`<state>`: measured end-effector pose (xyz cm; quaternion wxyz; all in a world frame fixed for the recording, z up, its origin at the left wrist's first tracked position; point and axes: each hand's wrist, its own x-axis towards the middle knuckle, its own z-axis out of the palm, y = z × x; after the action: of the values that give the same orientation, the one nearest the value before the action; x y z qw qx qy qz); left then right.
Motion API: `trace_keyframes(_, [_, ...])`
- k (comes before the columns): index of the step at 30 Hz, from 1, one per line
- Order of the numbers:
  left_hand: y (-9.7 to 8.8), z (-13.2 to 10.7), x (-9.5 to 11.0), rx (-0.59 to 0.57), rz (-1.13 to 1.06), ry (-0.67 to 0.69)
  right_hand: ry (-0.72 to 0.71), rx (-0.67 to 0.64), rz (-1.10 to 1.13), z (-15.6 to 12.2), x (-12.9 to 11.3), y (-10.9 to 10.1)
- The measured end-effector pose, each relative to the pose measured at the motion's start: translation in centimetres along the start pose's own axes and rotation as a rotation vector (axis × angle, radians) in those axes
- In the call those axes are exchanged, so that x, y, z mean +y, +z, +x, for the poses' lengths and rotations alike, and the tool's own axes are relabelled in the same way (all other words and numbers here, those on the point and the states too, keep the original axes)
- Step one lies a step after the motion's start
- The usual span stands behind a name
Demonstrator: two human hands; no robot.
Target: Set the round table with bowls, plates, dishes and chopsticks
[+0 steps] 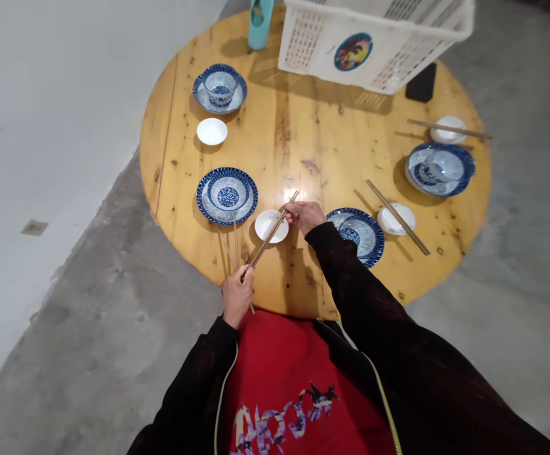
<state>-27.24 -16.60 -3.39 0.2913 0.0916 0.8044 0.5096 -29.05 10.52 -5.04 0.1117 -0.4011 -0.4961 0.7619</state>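
My left hand (238,294), low at the table's near edge, is closed around several wooden chopsticks (269,239). Two of them slant up to the right above a small white dish (262,225), while thinner-looking ends fan out to the left. Fingers of my right hand (305,217) pinch the far part of the slanting pair, just right of that dish. Left of the dish is a blue-and-white plate (201,200) with a bowl (228,194) on it. Another blue-rimmed plate (377,246), bearing a bowl, is partly hidden by my right sleeve.
The round wooden table (275,145) also holds a white plastic basket (317,50), a turquoise holder (258,31) and a dark flat object (421,83) at the back. Chopsticks lie across white dishes (386,222) on the right. A wall (66,114) stands left.
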Motion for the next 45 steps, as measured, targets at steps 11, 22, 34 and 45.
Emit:
trace_keyframes(11, [-1.6, 0.0, -2.3, -0.017, 0.101, 0.073, 0.037, -0.004, -0.075, 2.3, 0.3, -0.2])
trace_keyframes(22, [-1.3, 0.8, -1.8, -0.020, 0.150, 0.098, -0.005, -0.040, -0.127, 2.9, 1.3, 0.1])
trace_keyframes(34, [-0.9, 1.3, -2.4, -0.007, 0.146, 0.139, -0.017, -0.035, -0.093, 2.7, 1.6, 0.0])
trace_keyframes(45, [-1.0, 1.2, -2.5, 0.008, 0.164, 0.133, -0.008, -0.022, -0.085, 2.6, 1.7, 0.2])
